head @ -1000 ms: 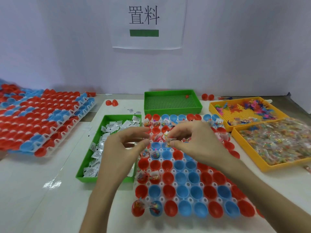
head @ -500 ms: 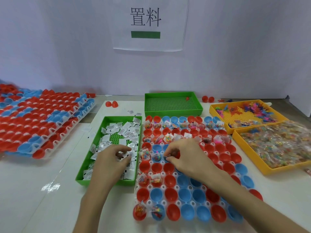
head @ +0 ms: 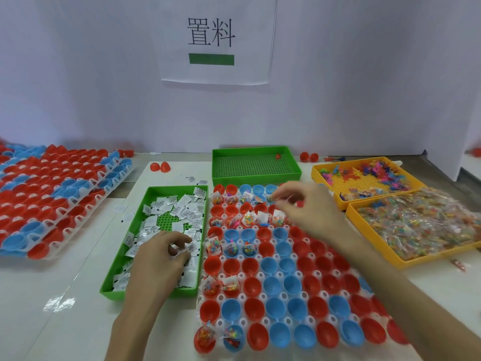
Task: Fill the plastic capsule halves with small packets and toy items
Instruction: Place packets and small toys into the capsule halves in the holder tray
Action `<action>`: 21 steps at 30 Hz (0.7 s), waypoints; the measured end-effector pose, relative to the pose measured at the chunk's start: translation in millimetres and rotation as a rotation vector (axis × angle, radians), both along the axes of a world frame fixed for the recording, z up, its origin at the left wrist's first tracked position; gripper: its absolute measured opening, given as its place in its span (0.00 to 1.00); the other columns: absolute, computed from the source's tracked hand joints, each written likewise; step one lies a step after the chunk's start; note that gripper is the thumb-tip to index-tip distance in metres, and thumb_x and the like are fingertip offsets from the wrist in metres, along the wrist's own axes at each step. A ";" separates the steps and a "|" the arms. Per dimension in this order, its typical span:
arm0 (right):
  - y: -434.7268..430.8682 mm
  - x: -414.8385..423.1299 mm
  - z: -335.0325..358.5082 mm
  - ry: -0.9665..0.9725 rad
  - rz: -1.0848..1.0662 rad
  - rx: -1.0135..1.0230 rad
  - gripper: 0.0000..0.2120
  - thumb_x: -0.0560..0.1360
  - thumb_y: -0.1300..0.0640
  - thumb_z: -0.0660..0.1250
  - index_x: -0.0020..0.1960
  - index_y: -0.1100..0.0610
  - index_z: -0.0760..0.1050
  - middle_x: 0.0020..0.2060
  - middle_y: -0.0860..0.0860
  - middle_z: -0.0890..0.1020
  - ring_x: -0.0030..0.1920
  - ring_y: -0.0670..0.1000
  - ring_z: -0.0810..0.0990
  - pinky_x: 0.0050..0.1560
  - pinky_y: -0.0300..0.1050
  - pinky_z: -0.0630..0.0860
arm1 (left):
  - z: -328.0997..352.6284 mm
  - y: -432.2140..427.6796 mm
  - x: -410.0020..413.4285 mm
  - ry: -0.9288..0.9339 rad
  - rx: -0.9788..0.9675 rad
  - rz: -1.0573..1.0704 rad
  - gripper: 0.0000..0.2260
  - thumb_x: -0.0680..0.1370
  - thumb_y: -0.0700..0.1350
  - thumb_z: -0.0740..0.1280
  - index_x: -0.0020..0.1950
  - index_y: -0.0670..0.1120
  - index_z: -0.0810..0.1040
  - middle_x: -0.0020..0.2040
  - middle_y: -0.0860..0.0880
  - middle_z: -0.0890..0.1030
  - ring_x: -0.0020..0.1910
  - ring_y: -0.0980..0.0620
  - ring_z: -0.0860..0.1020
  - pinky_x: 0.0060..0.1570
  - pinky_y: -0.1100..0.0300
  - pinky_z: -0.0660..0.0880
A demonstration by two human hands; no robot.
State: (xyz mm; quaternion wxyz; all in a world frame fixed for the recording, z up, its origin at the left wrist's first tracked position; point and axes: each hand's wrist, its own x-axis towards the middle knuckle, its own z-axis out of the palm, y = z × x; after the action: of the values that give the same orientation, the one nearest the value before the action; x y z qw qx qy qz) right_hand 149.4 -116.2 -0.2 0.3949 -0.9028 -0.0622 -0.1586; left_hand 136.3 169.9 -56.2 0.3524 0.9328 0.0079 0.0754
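A white holder (head: 263, 278) carries rows of red and blue capsule halves (head: 276, 267). Several halves at its back and left side hold clear packets of coloured beads (head: 248, 218). A green tray (head: 122, 256) to its left holds small white printed packets (head: 182, 207). My left hand (head: 158, 259) is in this tray, fingers curled and pinching white packets. My right hand (head: 309, 207) hovers over the holder's back right rows, blurred, with fingertips close together; whether they hold anything I cannot tell.
Two yellow trays stand at the right: the far one (head: 325, 175) with small coloured toys, the near one (head: 377, 246) with clear bead packets. An almost bare green tray (head: 256, 175) sits behind the holder. Stacked capsule holders (head: 52, 199) lie at the left.
My right hand has lifted from the holder's middle rows and moved back and right. My left hand has settled lower in the green tray and closed on white packets.
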 end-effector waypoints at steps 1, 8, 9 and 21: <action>-17.7 12.4 1.3 -0.042 -0.101 0.016 0.08 0.74 0.63 0.71 0.45 0.52 0.85 0.40 0.43 0.85 0.40 0.40 0.81 0.40 0.25 0.72 | 0.2 -0.3 -0.3 0.002 -0.008 0.003 0.11 0.73 0.37 0.76 0.49 0.53 0.84 0.43 0.59 0.80 0.40 0.61 0.77 0.35 0.67 0.68; -140.1 85.3 -32.7 0.244 -0.522 -0.135 0.09 0.78 0.60 0.67 0.56 0.60 0.84 0.55 0.57 0.85 0.50 0.56 0.82 0.48 0.45 0.74 | 0.6 0.0 -2.9 -0.024 -0.108 0.021 0.16 0.73 0.34 0.74 0.43 0.57 0.82 0.34 0.55 0.82 0.33 0.58 0.79 0.32 0.66 0.71; -144.9 90.4 -37.1 0.303 -0.507 -0.146 0.10 0.78 0.59 0.68 0.56 0.60 0.83 0.55 0.57 0.84 0.49 0.55 0.82 0.48 0.47 0.76 | 2.0 0.1 -3.7 -0.033 -0.151 0.022 0.16 0.73 0.33 0.74 0.42 0.57 0.82 0.34 0.55 0.82 0.34 0.57 0.79 0.33 0.65 0.72; -142.2 85.0 -35.0 0.175 -0.526 0.008 0.04 0.72 0.61 0.77 0.41 0.56 0.82 0.41 0.53 0.83 0.39 0.47 0.78 0.41 0.47 0.78 | 21.4 5.8 -15.3 -0.281 -0.412 0.102 0.13 0.73 0.33 0.75 0.43 0.53 0.83 0.41 0.56 0.85 0.41 0.55 0.82 0.44 0.67 0.79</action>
State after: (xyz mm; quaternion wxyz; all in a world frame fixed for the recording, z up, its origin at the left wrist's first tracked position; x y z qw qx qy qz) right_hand 234.4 -258.4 -35.1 0.3475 -0.8967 0.2092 -0.1771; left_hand 121.0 175.7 -34.9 0.5282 0.8202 0.0213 0.2187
